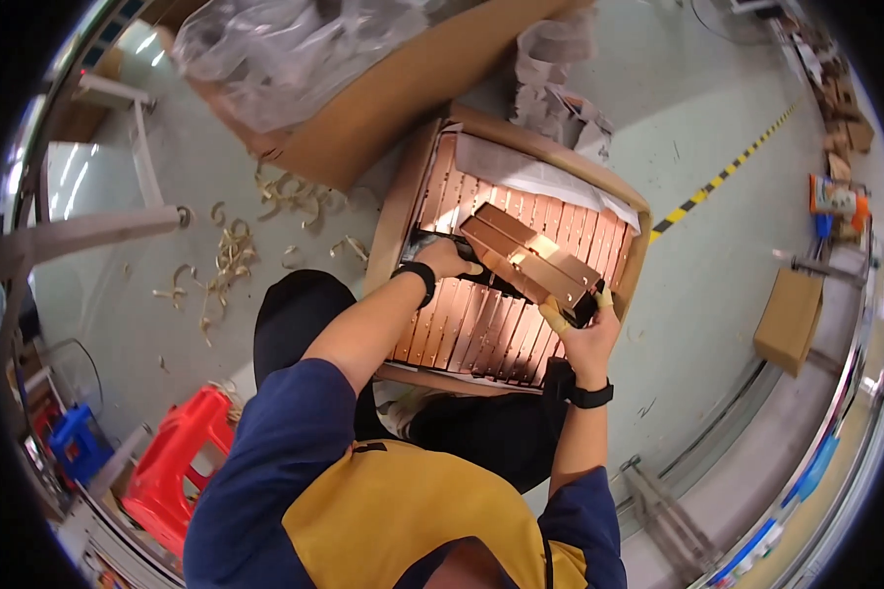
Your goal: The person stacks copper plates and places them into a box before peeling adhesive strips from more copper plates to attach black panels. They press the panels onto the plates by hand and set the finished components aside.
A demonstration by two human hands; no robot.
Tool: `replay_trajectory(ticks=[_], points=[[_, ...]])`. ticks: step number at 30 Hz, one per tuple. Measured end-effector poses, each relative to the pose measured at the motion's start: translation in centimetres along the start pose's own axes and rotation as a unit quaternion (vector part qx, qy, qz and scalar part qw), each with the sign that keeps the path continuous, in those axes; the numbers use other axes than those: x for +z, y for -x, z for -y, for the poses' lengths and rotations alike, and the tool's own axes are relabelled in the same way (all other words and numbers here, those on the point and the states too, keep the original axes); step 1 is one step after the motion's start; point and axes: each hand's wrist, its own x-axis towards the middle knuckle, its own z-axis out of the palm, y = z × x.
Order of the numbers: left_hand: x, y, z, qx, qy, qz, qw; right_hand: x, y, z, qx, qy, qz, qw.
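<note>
A cardboard box (384, 228) on the floor in front of me holds two rows of copper-coloured metal bars (481, 324) standing side by side, with a dark gap between the rows. My right hand (587, 339) is closed round the near right end of a copper-coloured block (528, 257), made of long pieces lying together with dark ends. It is tilted above the box. Yellowish covers sit on the right fingertips. My left hand (444, 259) reaches into the gap at the left, its fingers curled and partly hidden; what they grip is unclear.
White sheeting (540, 169) lies along the box's far inner side. Beyond stand a large cardboard piece (363, 108) and clear plastic film (265, 59). Curled pale scraps (234, 250) litter the floor at left, near a red stool (172, 471). A small carton (789, 319) is at right.
</note>
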Motion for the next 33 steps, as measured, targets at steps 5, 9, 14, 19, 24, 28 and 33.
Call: replay_trajectory(ticks=[5, 9, 14, 19, 24, 28, 33], points=[[4.3, 3.2, -1.7, -0.087, -0.133, -0.156, 0.975, 1.8, -3.2, 1.7, 0.031, -0.11, 0.057, 0.992], [8.6, 5.8, -1.1, 0.006, -0.14, -0.348, 0.927, 3.0, -4.2, 1.9, 0.027, -0.105, 0.122, 0.987], [11.9, 5.3, -0.6, 0.069, -0.185, -0.4, 0.895, 5.7, -3.4, -1.1, 0.041, -0.13, 0.176, 0.975], [12.5, 5.6, -0.5, 0.065, -0.143, -0.342, 0.926, 7.3, -2.5, -3.7, 0.045, -0.161, 0.178, 0.97], [12.1, 6.7, 0.3, 0.101, -0.142, -0.35, 0.921, 7.7, -2.7, -3.8, 0.035, -0.132, 0.187, 0.973], [9.1, 10.9, -0.7, 0.181, -0.19, -0.405, 0.876, 6.8, -3.5, -3.3, -0.036, 0.033, 0.21, 0.976], [2.5, 12.7, 0.1, 0.144, 0.123, -0.337, 0.922, 5.9, -3.5, -3.4, -0.103, 0.04, 0.199, 0.974]])
